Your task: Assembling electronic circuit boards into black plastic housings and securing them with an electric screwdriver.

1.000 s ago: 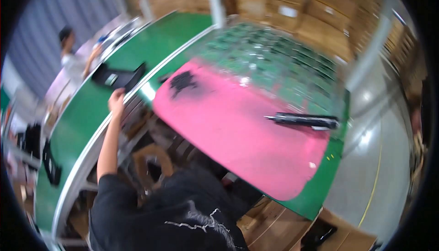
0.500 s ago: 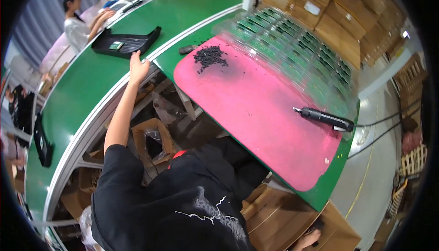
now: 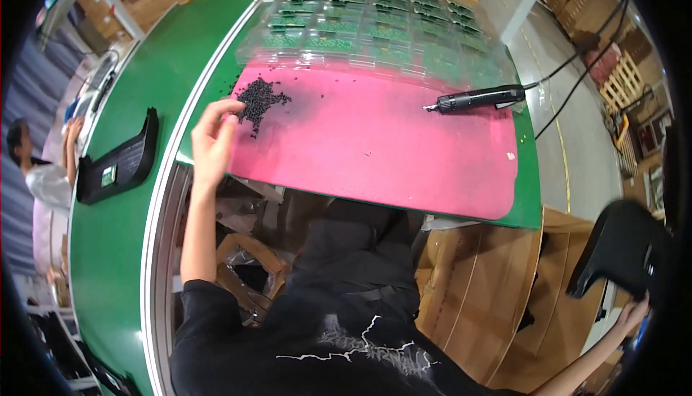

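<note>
The pink mat (image 3: 375, 144) serves as landmark. The left hand (image 3: 213, 140) rests on its left edge, fingers bent, just beside a heap of small black screws (image 3: 258, 100) at the mat's upper left corner. An electric screwdriver (image 3: 476, 98) lies on the mat's upper right part. Clear trays with green boards (image 3: 375, 32) lie beyond the mat. Far right and below the mat, the right hand (image 3: 634, 313) grips a black plastic part (image 3: 620, 252). Left of the mat, a similar black part (image 3: 119, 162) lies on the green conveyor belt (image 3: 108, 252).
</note>
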`<state>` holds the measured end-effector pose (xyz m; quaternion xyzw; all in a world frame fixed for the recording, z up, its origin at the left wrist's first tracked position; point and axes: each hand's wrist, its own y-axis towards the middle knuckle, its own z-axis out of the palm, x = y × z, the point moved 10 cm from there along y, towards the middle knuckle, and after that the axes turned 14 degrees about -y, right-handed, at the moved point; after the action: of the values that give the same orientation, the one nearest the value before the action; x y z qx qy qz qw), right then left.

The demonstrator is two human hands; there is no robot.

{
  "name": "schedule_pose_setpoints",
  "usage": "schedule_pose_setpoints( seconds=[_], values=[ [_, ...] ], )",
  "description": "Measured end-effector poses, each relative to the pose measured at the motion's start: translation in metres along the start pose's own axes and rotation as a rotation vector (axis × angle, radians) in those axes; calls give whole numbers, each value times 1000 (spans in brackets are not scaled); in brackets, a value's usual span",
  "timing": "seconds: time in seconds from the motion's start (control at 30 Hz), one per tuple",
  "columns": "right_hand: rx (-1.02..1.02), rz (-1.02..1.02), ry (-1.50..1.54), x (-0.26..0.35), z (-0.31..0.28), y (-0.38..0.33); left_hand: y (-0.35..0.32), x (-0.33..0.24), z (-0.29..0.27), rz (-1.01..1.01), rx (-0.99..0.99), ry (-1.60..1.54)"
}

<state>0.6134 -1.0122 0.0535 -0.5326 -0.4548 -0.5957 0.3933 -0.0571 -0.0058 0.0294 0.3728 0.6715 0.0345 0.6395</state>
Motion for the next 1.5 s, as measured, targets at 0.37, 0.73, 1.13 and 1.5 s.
schedule_pose_setpoints(
  seconds=[0.37,0.73,1.13,1.5],
  values=[
    [640,384,-26,-36,466,-448,27,-21,184,-80,668,-268],
    [1576,512,-633,-51,560,-544,52,36,239,12,1074,215],
    [753,-1356,-1099,-18,935,-451,66,41,212,398,775,148],
    [437,-1589,-594,53,895,-483,78,33,203,379,718,41]
  ],
)
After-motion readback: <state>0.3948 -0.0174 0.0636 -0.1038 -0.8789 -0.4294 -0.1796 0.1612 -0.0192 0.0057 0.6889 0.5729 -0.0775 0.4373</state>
